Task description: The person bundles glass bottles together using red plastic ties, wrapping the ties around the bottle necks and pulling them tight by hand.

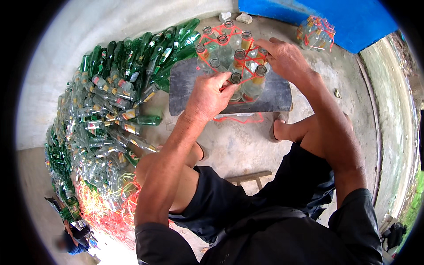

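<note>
Several clear glass bottles (238,59) stand upright in a close cluster on a dark grey board (185,90) in front of me. Red plastic strap (248,78) criss-crosses between their necks. My left hand (209,95) is closed at the nearest bottle's neck (235,78), thumb and fingers pressed against it; part of the grip is hidden behind the hand. On the cluster's right side, my right hand (285,57) has its fingers bent in a pinch at the strap beside a bottle neck. The fingertips there partly cover what they hold.
A large pile of green and clear bottles (112,104) lies along the wall at left. Tangled red and yellow strap (106,210) sits near it. Another tied bundle of bottles (316,33) stands far right by a blue panel (318,17). A low wooden stool (249,177) is between my legs.
</note>
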Tool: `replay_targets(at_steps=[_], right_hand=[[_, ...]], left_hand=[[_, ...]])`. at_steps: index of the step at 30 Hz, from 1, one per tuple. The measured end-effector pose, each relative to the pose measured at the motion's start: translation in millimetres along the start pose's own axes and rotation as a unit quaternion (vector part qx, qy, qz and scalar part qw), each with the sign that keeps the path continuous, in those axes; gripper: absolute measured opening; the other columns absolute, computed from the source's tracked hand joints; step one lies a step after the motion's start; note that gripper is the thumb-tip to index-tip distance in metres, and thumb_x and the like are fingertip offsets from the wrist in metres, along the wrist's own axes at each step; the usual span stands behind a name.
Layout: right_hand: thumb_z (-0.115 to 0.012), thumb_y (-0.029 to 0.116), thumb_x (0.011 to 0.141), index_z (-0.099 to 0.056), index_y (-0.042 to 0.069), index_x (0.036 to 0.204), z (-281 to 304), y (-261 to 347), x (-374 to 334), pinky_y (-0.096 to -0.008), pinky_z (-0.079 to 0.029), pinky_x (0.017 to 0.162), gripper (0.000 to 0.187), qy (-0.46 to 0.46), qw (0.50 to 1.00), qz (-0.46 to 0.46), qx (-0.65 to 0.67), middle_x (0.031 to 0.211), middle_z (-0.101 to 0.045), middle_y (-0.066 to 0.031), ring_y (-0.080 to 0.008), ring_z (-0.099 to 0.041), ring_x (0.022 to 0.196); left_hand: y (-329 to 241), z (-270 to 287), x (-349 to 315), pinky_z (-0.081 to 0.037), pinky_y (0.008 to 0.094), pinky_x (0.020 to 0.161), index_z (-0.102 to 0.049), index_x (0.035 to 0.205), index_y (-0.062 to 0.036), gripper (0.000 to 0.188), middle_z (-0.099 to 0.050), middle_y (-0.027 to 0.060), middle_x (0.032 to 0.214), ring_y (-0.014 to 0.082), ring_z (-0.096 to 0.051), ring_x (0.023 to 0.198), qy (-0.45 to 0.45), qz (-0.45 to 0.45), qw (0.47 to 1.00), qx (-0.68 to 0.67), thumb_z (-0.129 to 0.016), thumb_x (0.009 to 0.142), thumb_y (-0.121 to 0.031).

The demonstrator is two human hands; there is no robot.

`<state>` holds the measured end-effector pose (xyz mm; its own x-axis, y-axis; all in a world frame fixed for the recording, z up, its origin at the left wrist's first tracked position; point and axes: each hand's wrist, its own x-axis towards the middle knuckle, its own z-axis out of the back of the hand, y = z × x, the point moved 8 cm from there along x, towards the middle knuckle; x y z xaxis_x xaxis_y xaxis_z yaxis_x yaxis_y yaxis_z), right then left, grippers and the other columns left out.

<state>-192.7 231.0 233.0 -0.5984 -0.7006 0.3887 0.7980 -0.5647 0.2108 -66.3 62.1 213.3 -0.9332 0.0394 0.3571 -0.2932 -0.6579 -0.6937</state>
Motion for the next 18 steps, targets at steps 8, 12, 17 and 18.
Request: replay_targets(at_steps=[8,12,17,18], right_hand=[[-0.07,0.015,0.09,-0.066,0.01,0.121,19.6,34.7,-27.2,-0.0505,-0.055,0.074,0.031,0.054,0.974,-0.061,0.211,0.097,-0.07,-0.02,-0.0409,-0.069,0.088],[-0.073,0.02,0.088,-0.068,0.008,0.115,12.6,47.7,-30.3,-0.0501,-0.056,0.075,0.03,0.032,0.993,-0.04,0.102,0.097,-0.069,-0.0192,-0.0403,-0.07,0.088],[-0.076,0.022,0.087,-0.068,0.007,0.11,7.6,49.8,-27.2,-0.0506,-0.057,0.076,0.028,0.045,0.991,-0.043,0.119,0.097,-0.069,-0.0189,-0.0402,-0.07,0.09],[-0.075,0.022,0.087,-0.069,0.007,0.109,7.5,50.2,-26.4,-0.0507,-0.057,0.076,0.028,0.048,0.99,-0.046,0.127,0.097,-0.069,-0.0188,-0.0401,-0.07,0.091]], left_hand=[[-5.0,2.9,-2.1,-0.054,0.0358,0.059,-0.071,0.108,0.0038,0.027,-0.07,0.0169,0.075,0.0248,-0.07,0.063,0.004,0.013,1.0,0.01,-0.081,0.085,-0.006],[-11.7,1.5,1.8,-0.055,0.0409,0.062,-0.069,0.108,0.0035,0.026,-0.071,0.0189,0.077,0.0337,-0.071,0.068,0.02,-0.004,0.998,0.054,-0.078,0.087,-0.007],[-15.7,2.6,3.6,-0.054,0.0497,0.07,-0.067,0.11,0.0032,0.025,-0.071,0.0231,0.087,0.0449,-0.069,0.081,0.062,-0.005,0.988,0.14,-0.074,0.09,-0.01],[-16.8,4.4,4.0,-0.054,0.0508,0.071,-0.066,0.109,0.0034,0.024,-0.07,0.0235,0.089,0.046,-0.068,0.083,0.065,-0.012,0.986,0.153,-0.073,0.09,-0.01]])
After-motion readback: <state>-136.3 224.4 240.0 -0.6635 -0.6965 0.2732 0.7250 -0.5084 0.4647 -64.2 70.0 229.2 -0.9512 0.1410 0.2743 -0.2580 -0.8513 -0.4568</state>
